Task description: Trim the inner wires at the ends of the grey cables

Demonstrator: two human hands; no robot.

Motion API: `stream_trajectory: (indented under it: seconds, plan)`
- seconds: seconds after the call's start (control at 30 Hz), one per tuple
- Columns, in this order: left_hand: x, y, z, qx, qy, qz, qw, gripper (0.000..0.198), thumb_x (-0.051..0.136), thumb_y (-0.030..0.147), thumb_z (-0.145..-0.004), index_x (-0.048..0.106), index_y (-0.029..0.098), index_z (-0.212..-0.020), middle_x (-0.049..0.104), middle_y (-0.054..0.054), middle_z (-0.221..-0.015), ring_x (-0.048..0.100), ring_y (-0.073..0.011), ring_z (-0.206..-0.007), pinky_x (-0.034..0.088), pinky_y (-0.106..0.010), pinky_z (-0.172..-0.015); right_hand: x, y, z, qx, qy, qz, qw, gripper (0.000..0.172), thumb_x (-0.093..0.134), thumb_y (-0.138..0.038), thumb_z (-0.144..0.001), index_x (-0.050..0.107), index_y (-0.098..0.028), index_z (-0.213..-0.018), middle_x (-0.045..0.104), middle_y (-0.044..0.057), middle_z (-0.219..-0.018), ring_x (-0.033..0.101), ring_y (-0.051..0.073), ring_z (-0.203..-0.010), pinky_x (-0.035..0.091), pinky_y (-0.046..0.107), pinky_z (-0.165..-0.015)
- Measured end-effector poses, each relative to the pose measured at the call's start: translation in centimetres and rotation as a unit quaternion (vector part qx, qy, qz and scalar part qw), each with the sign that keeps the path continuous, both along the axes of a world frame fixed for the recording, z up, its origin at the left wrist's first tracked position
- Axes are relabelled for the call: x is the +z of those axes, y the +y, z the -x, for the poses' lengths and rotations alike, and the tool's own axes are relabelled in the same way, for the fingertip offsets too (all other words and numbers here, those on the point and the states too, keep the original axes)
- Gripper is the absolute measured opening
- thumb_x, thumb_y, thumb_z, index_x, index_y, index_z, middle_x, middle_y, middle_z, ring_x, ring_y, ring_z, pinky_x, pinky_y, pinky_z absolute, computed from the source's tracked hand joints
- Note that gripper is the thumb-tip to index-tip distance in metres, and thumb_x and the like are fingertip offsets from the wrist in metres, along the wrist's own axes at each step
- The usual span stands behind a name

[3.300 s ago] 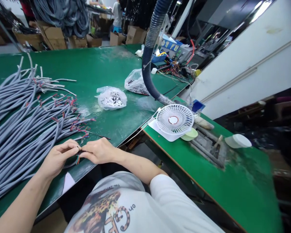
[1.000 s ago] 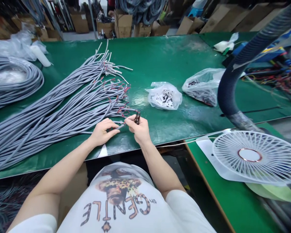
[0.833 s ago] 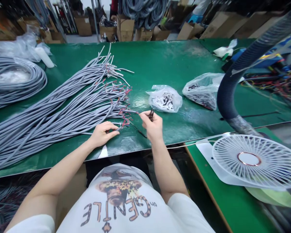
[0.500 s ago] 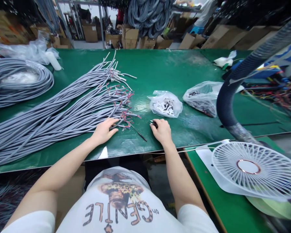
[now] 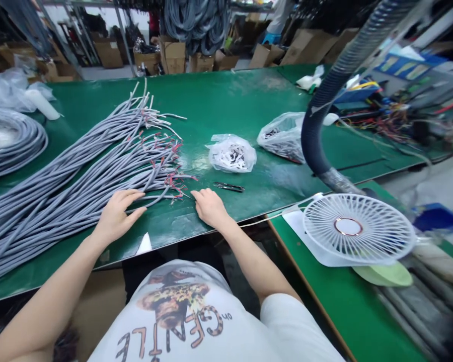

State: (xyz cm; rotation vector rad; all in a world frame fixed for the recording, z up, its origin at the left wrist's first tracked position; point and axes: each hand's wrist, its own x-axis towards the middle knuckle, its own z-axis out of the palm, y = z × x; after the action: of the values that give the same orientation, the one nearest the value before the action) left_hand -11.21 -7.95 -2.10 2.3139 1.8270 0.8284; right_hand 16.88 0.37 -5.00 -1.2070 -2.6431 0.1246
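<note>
A wide bundle of grey cables (image 5: 86, 183) lies across the table, with stripped ends and small red wires at its right. My left hand (image 5: 115, 213) rests at the bundle's near edge, thumb and fingers apart, its fingertips by a cable. My right hand (image 5: 210, 207) is closed just right of the wire ends. From its fingertips a thin metal tip (image 5: 186, 195) points left toward the wires; the rest of this slim tool is hidden in the hand. Black thread snips (image 5: 229, 187) lie behind the right hand, untouched.
Beyond the snips sits a plastic bag of small white and black parts (image 5: 233, 155); another filled bag (image 5: 283, 138) is to its right. A black flexible hose (image 5: 312, 136) curves down nearby. At right are a white fan (image 5: 357, 229) and tangled wires (image 5: 385, 118). Coiled cable (image 5: 18, 138) lies left.
My right hand has let go of the snips, leaving them on the table, and has moved left to the thin dark-handled tool lying there. My left hand has drawn back slightly. The view has turned right.
</note>
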Motion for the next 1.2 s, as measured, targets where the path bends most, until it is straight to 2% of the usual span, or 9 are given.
stream_trajectory:
  seconds: [0.1, 0.2, 0.47, 0.6, 0.7, 0.83, 0.97, 1.1, 1.2]
  plan:
    - [0.2, -0.5, 0.2, 0.009, -0.005, -0.005, 1.000, 0.031, 0.056, 0.039, -0.086, 0.062, 0.024, -0.112, 0.063, -0.008, -0.113, 0.057, -0.0266, -0.107, 0.045, -0.045, -0.096, 0.0, 1.2, -2.1, -0.026, 0.002, -0.025, 0.999, 0.038, 0.041, -0.013, -0.088, 0.057, -0.011, -0.121, 0.063, 0.013, -0.096, 0.049, 0.026, -0.089, 0.036, 0.036, -0.077]
    - [0.3, -0.8, 0.2, 0.022, -0.008, -0.006, 1.000, 0.030, 0.056, 0.039, -0.086, 0.062, 0.024, -0.111, 0.063, -0.009, -0.112, 0.057, -0.0268, -0.107, 0.045, -0.045, -0.096, 0.0, 2.9, -4.7, -0.102, -0.023, -0.053, 0.993, 0.038, 0.040, -0.014, -0.087, 0.058, -0.009, -0.121, 0.062, 0.015, -0.097, 0.048, 0.027, -0.088, 0.034, 0.037, -0.073]
    - [0.3, -0.7, 0.0, 0.029, -0.015, -0.011, 0.999, 0.032, 0.055, 0.039, -0.086, 0.061, 0.024, -0.113, 0.063, -0.009, -0.112, 0.057, -0.0263, -0.107, 0.045, -0.044, -0.096, -1.2, 6.3, -10.1, -0.226, -0.053, -0.065, 0.970, 0.033, 0.040, -0.015, -0.085, 0.066, -0.015, -0.106, 0.060, 0.015, -0.092, 0.046, 0.026, -0.082, 0.030, 0.036, -0.066]
    - [0.0, -0.7, 0.2, 0.027, 0.058, 0.006, 0.998, 0.056, 0.061, 0.048, -0.080, 0.051, 0.023, -0.129, 0.054, -0.013, -0.130, 0.049, -0.0312, -0.120, 0.038, -0.048, -0.102, -0.7, 6.0, -11.2, -0.268, -0.037, -0.066, 0.960, 0.035, 0.043, -0.018, -0.085, 0.065, -0.014, -0.111, 0.060, 0.017, -0.098, 0.048, 0.028, -0.086, 0.032, 0.037, -0.068]
    - [-0.6, 0.4, 0.5, 0.039, 0.124, 0.034, 0.991, 0.080, 0.067, 0.054, -0.073, 0.038, 0.022, -0.140, 0.041, -0.016, -0.143, 0.036, -0.0366, -0.132, 0.025, -0.054, -0.109, -0.3, 4.2, -9.8, -0.209, 0.020, -0.072, 0.975, 0.035, 0.048, -0.026, -0.086, 0.063, -0.013, -0.115, 0.059, 0.017, -0.107, 0.048, 0.030, -0.094, 0.036, 0.039, -0.074]
    - [-1.1, 3.5, 1.2, 0.081, 0.158, 0.035, 0.983, 0.083, 0.066, 0.052, -0.075, 0.032, 0.020, -0.143, 0.034, -0.018, -0.148, 0.026, -0.0374, -0.137, 0.012, -0.056, -0.111, -0.2, 1.3, -6.1, -0.048, 0.067, -0.024, 0.996, 0.035, 0.051, -0.032, -0.088, 0.061, -0.014, -0.117, 0.059, 0.015, -0.109, 0.049, 0.028, -0.100, 0.039, 0.040, -0.083]
    - [-1.1, 5.7, 2.1, 0.100, 0.139, 0.067, 0.983, 0.080, 0.066, 0.052, -0.075, 0.037, 0.016, -0.141, 0.042, -0.020, -0.141, 0.035, -0.0367, -0.132, 0.022, -0.053, -0.108, -0.1, -0.7, -3.9, 0.020, 0.093, 0.000, 0.996, 0.032, 0.049, -0.030, -0.090, 0.062, -0.017, -0.116, 0.060, 0.013, -0.107, 0.051, 0.027, -0.100, 0.041, 0.040, -0.085]
    - [-1.4, 5.4, 2.5, 0.042, 0.096, 0.093, 0.990, 0.073, 0.063, 0.056, -0.076, 0.045, 0.016, -0.135, 0.048, -0.017, -0.138, 0.040, -0.0326, -0.129, 0.030, -0.048, -0.106, 0.1, -1.5, -2.8, 0.071, 0.116, 0.011, 0.991, 0.028, 0.048, -0.028, -0.091, 0.064, -0.016, -0.111, 0.062, 0.013, -0.103, 0.053, 0.025, -0.095, 0.044, 0.038, -0.081]
    - [-1.1, 4.7, 3.1, 0.014, 0.013, 0.086, 0.996, 0.069, 0.060, 0.057, -0.077, 0.048, 0.017, -0.132, 0.053, -0.015, -0.134, 0.047, -0.0285, -0.123, 0.036, -0.045, -0.104, 0.6, -1.9, -1.2, 0.132, 0.119, 0.025, 0.984, 0.026, 0.046, -0.025, -0.092, 0.064, -0.015, -0.109, 0.064, 0.012, -0.101, 0.054, 0.024, -0.092, 0.045, 0.038, -0.080]
